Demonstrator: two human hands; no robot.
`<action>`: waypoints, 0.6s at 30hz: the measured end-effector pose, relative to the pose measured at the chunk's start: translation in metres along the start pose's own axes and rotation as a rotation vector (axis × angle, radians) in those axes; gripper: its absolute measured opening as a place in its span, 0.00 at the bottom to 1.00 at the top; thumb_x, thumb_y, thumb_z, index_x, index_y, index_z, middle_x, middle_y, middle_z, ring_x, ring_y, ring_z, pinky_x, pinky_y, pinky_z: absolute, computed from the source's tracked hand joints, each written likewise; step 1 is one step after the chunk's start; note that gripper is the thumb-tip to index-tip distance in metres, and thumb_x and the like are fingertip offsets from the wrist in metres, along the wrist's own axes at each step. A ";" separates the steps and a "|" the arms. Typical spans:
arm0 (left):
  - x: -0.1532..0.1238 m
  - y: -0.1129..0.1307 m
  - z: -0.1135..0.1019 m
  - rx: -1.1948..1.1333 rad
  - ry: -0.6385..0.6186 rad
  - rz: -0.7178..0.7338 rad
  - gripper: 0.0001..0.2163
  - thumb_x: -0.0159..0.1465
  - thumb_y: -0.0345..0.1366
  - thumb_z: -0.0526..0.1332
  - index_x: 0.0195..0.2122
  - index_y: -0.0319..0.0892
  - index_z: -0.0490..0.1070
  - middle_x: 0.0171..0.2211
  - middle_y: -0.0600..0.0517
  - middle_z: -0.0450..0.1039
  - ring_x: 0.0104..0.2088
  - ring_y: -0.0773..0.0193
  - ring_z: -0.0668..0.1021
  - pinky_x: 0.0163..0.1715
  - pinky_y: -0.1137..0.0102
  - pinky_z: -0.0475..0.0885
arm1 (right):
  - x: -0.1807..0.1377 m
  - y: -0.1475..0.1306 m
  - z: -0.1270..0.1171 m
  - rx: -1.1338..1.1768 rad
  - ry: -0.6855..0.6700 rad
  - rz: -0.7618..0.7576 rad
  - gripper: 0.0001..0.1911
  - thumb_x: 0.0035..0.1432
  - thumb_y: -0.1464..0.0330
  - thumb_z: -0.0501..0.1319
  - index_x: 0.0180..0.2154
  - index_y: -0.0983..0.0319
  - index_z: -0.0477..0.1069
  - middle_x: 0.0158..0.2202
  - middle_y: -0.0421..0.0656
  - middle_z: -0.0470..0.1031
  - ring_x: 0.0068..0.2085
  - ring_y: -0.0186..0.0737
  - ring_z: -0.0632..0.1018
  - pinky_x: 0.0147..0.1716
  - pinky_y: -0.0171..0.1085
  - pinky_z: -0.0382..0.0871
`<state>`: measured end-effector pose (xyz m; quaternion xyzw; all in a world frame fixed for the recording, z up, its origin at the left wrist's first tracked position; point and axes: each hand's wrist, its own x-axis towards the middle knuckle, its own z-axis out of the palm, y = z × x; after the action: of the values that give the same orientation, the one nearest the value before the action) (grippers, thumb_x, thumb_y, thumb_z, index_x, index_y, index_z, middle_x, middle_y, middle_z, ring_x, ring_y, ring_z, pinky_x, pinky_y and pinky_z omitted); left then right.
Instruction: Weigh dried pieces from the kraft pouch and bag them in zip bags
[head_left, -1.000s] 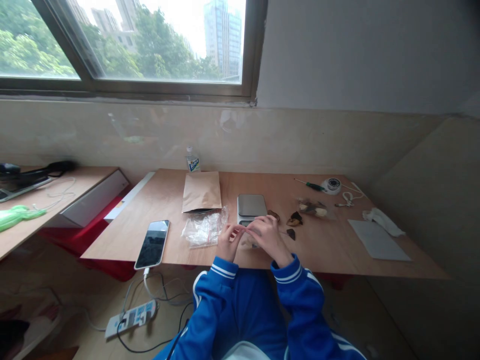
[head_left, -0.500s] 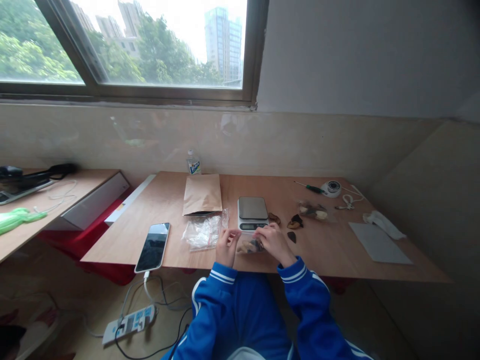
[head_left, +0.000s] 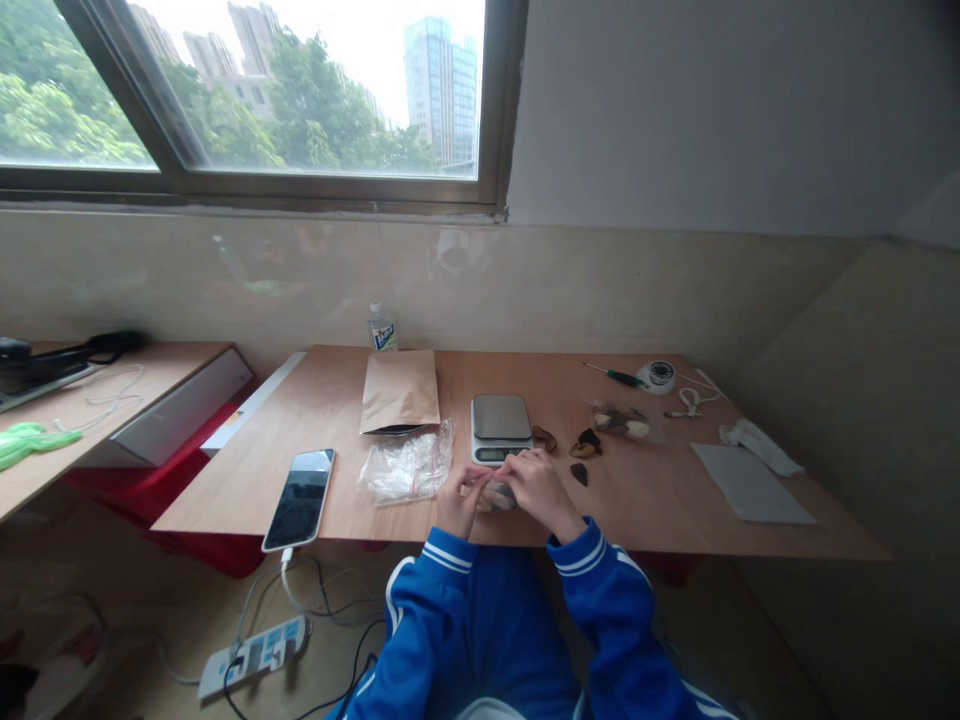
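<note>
Both hands are working together at the near edge of the wooden table (head_left: 675, 510). The left hand (head_left: 455, 500) and the right hand (head_left: 538, 487) are each pinching a small clear bag (head_left: 496, 495) between fingertips and thumb; the bag is sitting between the two hands, just above the table surface, and something brownish is showing through it. What the contents are cannot be told. Blue sleeves with white cuff stripes are covering both wrists.

Directly beyond the hands, a digital scale (head_left: 501, 425) is standing on the table, its front edge just behind the fingertips. To the left of the left hand, a crumpled pile of clear plastic bags (head_left: 407, 465) is lying near, and beyond that pile a brown paper envelope (head_left: 400, 391) is lying flat. Farther left of the left hand, a phone (head_left: 299, 485) is resting face up with a cable running off the table edge to a power strip (head_left: 253, 652) on the floor.

To the right of the right hand, several dark dried pieces (head_left: 583, 445) are lying loose on the table, near but apart from the hand. Well beyond them, a green-handled screwdriver (head_left: 615, 376) and a white round device (head_left: 658, 375) are resting by the far edge. Far to the right, a grey flat sheet (head_left: 750, 484) is lying on the table. A small bottle (head_left: 382, 329) is standing against the wall behind the envelope.
</note>
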<state>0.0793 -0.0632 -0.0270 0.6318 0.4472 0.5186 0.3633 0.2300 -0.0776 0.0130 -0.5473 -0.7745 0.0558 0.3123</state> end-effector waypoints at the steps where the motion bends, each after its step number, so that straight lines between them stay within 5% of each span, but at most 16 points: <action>1: 0.000 0.001 0.000 0.009 -0.009 0.014 0.09 0.59 0.41 0.61 0.30 0.42 0.74 0.31 0.50 0.78 0.33 0.62 0.78 0.34 0.68 0.73 | -0.001 0.001 0.002 0.007 0.011 0.004 0.11 0.59 0.75 0.56 0.25 0.60 0.70 0.27 0.40 0.76 0.31 0.38 0.74 0.40 0.39 0.59; 11: 0.001 -0.008 -0.006 0.112 0.048 0.036 0.08 0.59 0.41 0.60 0.30 0.44 0.74 0.29 0.52 0.76 0.32 0.63 0.77 0.33 0.68 0.70 | -0.006 0.012 0.007 -0.033 0.022 0.017 0.09 0.61 0.66 0.57 0.29 0.56 0.74 0.27 0.40 0.76 0.32 0.39 0.73 0.39 0.39 0.60; 18: 0.005 -0.009 -0.009 0.149 0.060 0.056 0.08 0.60 0.42 0.60 0.30 0.44 0.74 0.29 0.52 0.75 0.32 0.64 0.76 0.33 0.69 0.68 | -0.006 0.019 0.009 -0.014 0.048 0.044 0.10 0.61 0.70 0.57 0.28 0.58 0.73 0.28 0.38 0.77 0.33 0.38 0.75 0.42 0.40 0.61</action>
<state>0.0693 -0.0554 -0.0313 0.6534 0.4773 0.5128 0.2869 0.2416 -0.0732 -0.0050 -0.5673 -0.7550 0.0439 0.3258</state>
